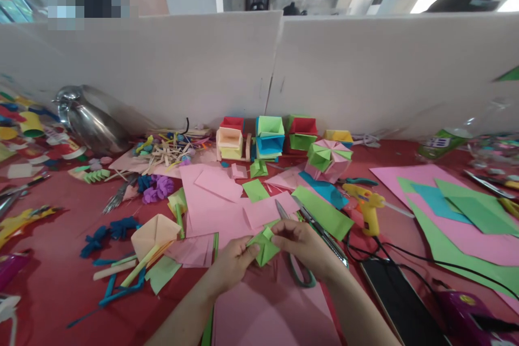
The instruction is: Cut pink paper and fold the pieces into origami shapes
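A small folded piece of green paper is held between my two hands above the pink sheets. My left hand pinches its left corner between thumb and fingers. My right hand grips the upper right part, where a small flap stands up. Scissors with grey-green handles lie partly beneath my right hand, their blade tip pointing away. Just beyond my hands lie a pink paper strip and a green paper strip.
Folded paper boxes stand along the white partition. To the right are a yellow glue gun with its cable, a black phone and coloured sheets. At left are a metal jug, paper flowers and a peach paper envelope.
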Demonstrator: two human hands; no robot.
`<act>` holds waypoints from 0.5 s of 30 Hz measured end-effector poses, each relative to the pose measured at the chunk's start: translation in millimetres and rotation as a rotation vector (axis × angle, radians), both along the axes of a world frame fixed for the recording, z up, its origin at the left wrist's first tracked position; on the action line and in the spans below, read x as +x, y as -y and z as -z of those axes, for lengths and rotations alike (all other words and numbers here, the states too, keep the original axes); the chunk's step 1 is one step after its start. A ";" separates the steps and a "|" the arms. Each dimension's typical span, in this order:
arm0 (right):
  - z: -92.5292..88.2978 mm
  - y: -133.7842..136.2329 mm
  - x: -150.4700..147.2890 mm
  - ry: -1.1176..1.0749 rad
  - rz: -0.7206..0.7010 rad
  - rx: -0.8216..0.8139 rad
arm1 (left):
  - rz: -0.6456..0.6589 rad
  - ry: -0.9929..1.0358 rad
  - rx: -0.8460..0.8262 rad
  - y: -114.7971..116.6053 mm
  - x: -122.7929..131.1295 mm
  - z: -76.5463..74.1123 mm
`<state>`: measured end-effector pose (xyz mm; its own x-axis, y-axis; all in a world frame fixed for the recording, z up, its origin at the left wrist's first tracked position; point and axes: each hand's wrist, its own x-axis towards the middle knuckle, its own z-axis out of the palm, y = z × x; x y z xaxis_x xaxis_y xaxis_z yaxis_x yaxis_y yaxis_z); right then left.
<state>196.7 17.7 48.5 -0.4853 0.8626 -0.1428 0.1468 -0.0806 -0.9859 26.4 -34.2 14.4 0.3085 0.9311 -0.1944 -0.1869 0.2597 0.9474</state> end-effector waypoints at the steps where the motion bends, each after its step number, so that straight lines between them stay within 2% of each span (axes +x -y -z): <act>1: 0.7 0.0 -0.2 -0.005 0.012 -0.002 | -0.011 -0.010 0.000 0.1 0.0 0.7; 5: 4.9 0.3 -2.4 -0.012 0.056 0.004 | -0.086 -0.075 0.016 -0.7 -1.0 6.9; 9: 3.2 -1.4 -0.4 0.025 0.024 0.028 | -0.119 -0.135 0.058 -1.8 -2.3 11.8; 15: -8.6 -3.9 4.2 0.134 -0.027 0.102 | -0.179 -0.258 0.215 -1.0 -2.3 6.4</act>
<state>200.9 21.5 57.1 -0.4908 0.8629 -0.1203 0.2782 0.0244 -0.9602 24.1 -33.2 8.0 0.1040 0.9938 -0.0389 0.0409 0.0348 0.9986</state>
